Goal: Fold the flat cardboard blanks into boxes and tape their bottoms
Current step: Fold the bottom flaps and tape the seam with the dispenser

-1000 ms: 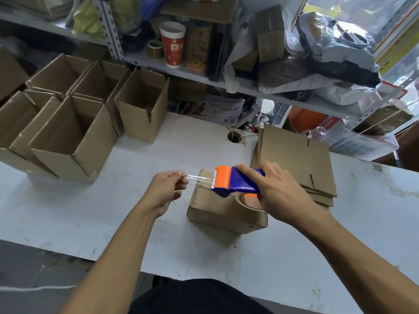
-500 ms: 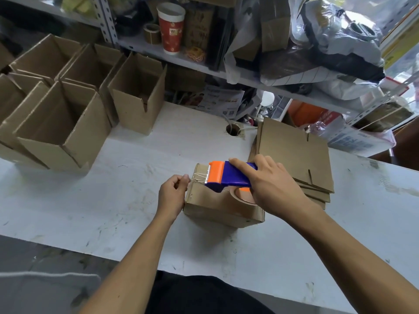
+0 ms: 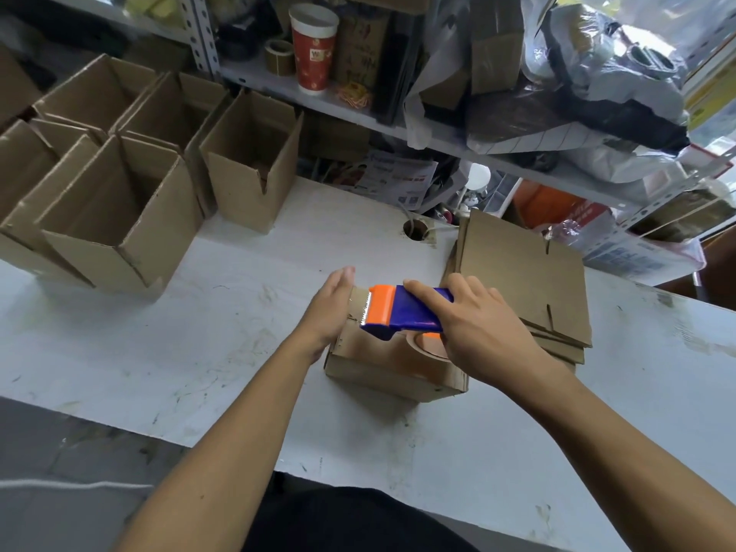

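Note:
A small cardboard box [image 3: 382,374] lies bottom-up in the middle of the white table [image 3: 199,344]. My right hand [image 3: 474,324] grips a blue and orange tape dispenser [image 3: 398,312] pressed on the box's top face, its toothed orange end pointing left. My left hand [image 3: 330,308] lies flat with straight fingers against the box's left side, where the tape end goes over the edge. A stack of flat cardboard blanks [image 3: 521,280] sits just right of the box.
Several folded open boxes [image 3: 119,217] stand at the table's left and back left. A cluttered shelf with a red paper cup [image 3: 313,45] and bags runs behind. A cable hole [image 3: 414,229] is in the table behind the box.
My left hand let go of the pinched tape end and flattened against the box's left side. The dispenser came down onto the box top.

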